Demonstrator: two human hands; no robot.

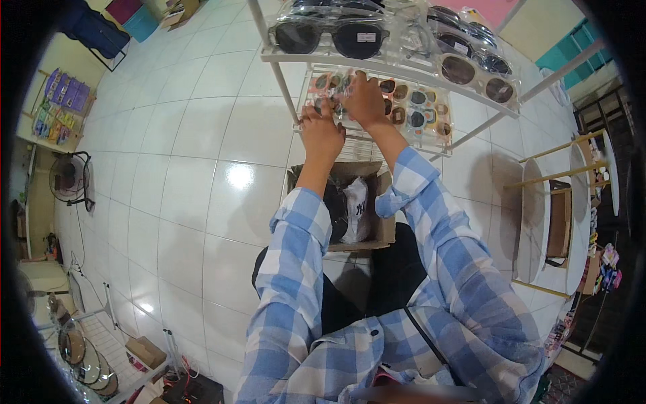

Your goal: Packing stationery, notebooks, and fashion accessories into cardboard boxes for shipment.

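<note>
On the lower wire shelf (374, 135) of a white rack, small sunglasses (418, 98) in clear plastic packets lie in rows. My left hand (323, 132) rests at the shelf's front left, its fingertips on the packets there. Just to its right, my right hand (367, 101) has thumb and fingers around a clear packet of small sunglasses (347, 85); the fingers partly hide it. Below my hands, an open cardboard box (386, 235) holds a white cap (357, 214) in plastic and dark items beside it, partly covered by my left forearm.
Larger packaged sunglasses (330, 39) fill the upper shelf (343, 61), which overhangs the lower one. Round tiered shelves (535, 222) stand at right. A fan (70, 177) sits on the tiled floor at left, and a white wire rack (93, 328) is at lower left.
</note>
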